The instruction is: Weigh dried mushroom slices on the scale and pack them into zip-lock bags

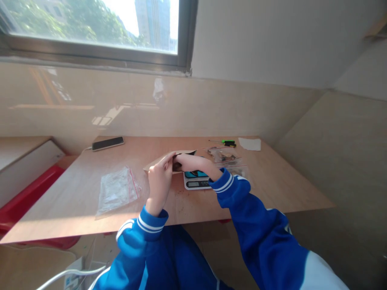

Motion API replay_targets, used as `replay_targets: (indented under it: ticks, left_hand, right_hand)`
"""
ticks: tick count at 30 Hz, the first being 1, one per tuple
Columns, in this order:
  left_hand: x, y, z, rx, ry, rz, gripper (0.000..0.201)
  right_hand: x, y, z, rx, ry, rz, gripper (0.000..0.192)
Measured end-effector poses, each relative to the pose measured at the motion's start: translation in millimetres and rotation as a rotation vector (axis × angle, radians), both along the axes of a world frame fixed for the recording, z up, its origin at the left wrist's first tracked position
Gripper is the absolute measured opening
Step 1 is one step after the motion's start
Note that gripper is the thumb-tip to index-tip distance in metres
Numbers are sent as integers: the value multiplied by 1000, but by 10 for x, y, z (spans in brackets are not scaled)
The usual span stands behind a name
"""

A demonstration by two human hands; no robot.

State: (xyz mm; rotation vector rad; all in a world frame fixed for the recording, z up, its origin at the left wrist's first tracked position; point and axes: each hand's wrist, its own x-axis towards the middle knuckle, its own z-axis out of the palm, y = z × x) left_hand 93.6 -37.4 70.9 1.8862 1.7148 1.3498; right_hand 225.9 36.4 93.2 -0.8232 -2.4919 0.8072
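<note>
Two hands, left hand (159, 182), right hand (193, 163), gripping kraft pouch (169, 158)

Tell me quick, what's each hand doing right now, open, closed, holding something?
Left hand: closed, pinching the brown paper pouch at its edge.
Right hand: closed on the same pouch, above the small scale.
</note>
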Motion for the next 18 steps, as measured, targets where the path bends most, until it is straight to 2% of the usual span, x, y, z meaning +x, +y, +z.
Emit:
replay_targets:
  ticks: [4, 7, 10, 12, 14, 16, 18]
  left_hand:
    - [-102, 84, 114, -39, 48, 44, 29]
    - [-142, 151, 174, -39, 11, 48, 30]
    - [-166, 216, 206, -36, -43, 35, 31]
    - [-192, 272, 221, -26, -65, 43, 31]
    - [-235, 341, 239, 0, -63, 77, 30]
    - [-292, 419, 259, 29, -36, 130, 31]
    - [-351, 491, 275, 48, -11, 211, 31]
  right_hand:
    - [230, -142, 263, -41, 9, 65, 23]
    - [327, -249, 402, -53, 172, -11, 18]
    - [444, -283, 402, -107, 377, -92, 13]
    - [565, -246, 307, -137, 542, -188, 16]
    - [695, -163, 130, -118, 655, -314, 21]
    - [787, -51, -114, -77, 629, -396, 21]
    - [811, 70, -383, -31, 455, -417, 16]
